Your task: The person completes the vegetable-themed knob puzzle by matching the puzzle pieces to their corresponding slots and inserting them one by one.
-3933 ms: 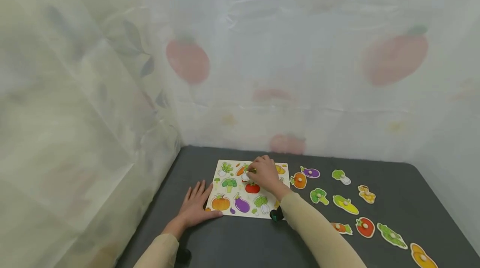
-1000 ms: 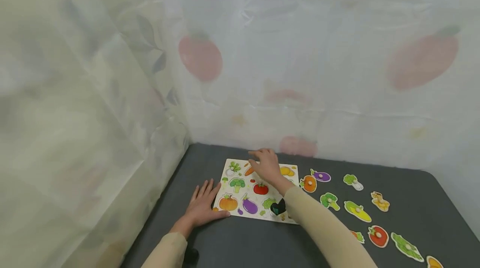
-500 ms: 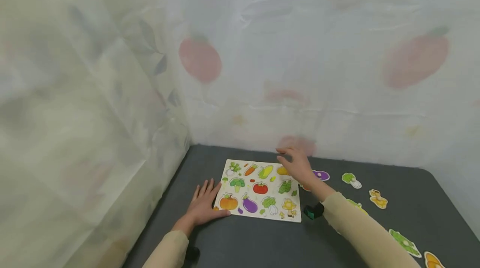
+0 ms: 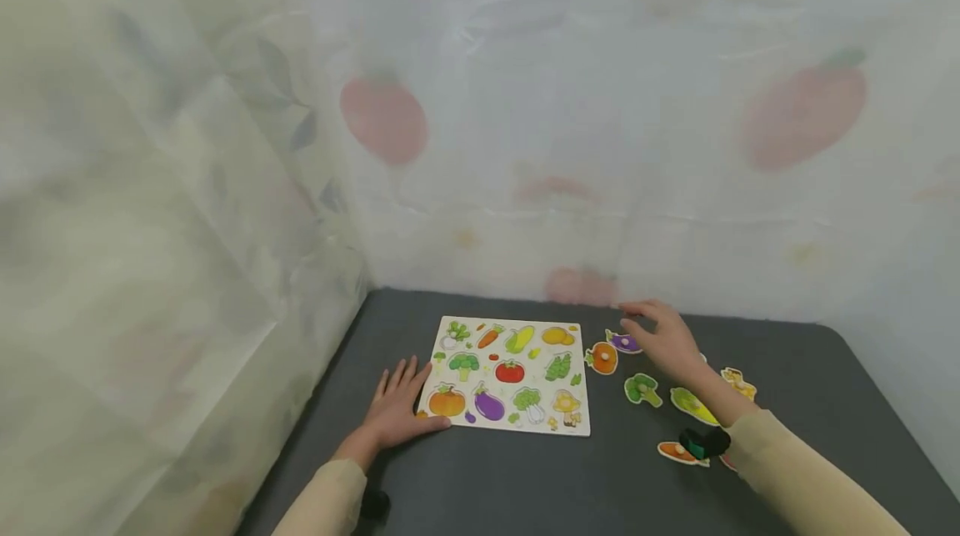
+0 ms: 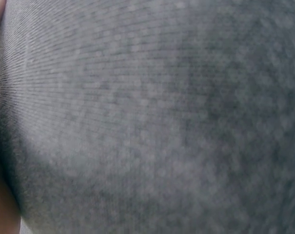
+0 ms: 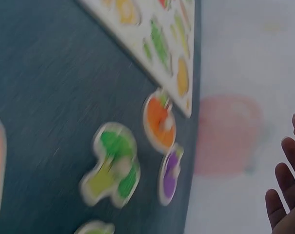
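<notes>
A cream vegetable puzzle board point(image 4: 535, 373) lies flat on the dark grey table, printed with pictures such as a tomato, pumpkin and carrot. My left hand point(image 4: 393, 413) rests with fingers spread at its left edge, thumb along the front left corner. Above the purple eggplant piece point(image 4: 622, 343) hovers my right hand point(image 4: 667, 344), thumb and forefinger apart, holding nothing. An orange pumpkin piece point(image 4: 602, 358) and a broccoli piece point(image 4: 642, 389) lie close by, each with a small knob. In the right wrist view my fingertips point(image 6: 284, 178) show at the right edge.
More pieces lie to the right: a corn piece point(image 4: 692, 406), a mushroom piece point(image 4: 738, 382) and a carrot piece point(image 4: 678, 451). My right forearm point(image 4: 802, 469) covers others there. A whitish patterned curtain point(image 4: 480, 227) hangs behind the table and along the left side.
My right hand, earlier over the board's top with something white at its fingertips, has moved right, off the board and above the loose pieces. My left hand stays by the board.
</notes>
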`<action>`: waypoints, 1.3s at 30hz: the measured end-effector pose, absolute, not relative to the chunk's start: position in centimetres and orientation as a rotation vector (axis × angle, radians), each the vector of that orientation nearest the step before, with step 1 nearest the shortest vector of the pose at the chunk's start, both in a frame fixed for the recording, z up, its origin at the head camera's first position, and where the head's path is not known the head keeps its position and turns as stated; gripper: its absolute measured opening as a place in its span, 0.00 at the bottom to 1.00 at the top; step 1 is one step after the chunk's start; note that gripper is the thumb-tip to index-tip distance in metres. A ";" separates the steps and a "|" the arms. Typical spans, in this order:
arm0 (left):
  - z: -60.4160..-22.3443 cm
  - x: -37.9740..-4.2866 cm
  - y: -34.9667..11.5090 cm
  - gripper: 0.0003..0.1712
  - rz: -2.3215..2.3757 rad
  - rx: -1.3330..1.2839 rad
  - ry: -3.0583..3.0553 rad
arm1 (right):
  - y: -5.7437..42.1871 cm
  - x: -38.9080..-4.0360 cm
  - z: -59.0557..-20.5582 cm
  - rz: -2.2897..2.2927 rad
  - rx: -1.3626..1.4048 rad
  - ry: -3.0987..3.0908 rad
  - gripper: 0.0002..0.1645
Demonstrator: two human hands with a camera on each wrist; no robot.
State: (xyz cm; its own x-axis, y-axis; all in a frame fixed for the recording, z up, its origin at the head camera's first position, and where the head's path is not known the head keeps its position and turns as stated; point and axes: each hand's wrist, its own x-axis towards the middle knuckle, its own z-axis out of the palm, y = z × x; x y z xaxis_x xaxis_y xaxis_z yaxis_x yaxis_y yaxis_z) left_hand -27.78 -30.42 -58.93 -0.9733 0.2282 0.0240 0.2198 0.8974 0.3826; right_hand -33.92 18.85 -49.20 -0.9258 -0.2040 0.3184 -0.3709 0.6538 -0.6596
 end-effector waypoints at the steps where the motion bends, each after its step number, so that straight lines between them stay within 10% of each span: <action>1: -59.0 -27.8 -30.5 0.67 0.607 0.364 3.041 | 19.5 -33.6 -49.3 1.103 0.466 -2.665 0.22; 39: -59.8 -28.3 -30.8 0.70 0.567 0.346 3.025 | 25.4 -21.3 -57.3 0.593 0.351 -2.810 0.12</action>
State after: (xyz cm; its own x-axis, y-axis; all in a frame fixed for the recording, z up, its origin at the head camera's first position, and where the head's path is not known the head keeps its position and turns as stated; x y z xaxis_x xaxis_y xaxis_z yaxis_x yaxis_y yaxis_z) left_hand -28.32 -30.78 -59.83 -0.9741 0.2260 -0.0026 0.2098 0.9082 0.3621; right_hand -21.33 25.43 -57.28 -0.9403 -0.1818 0.2877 -0.2825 0.8882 -0.3623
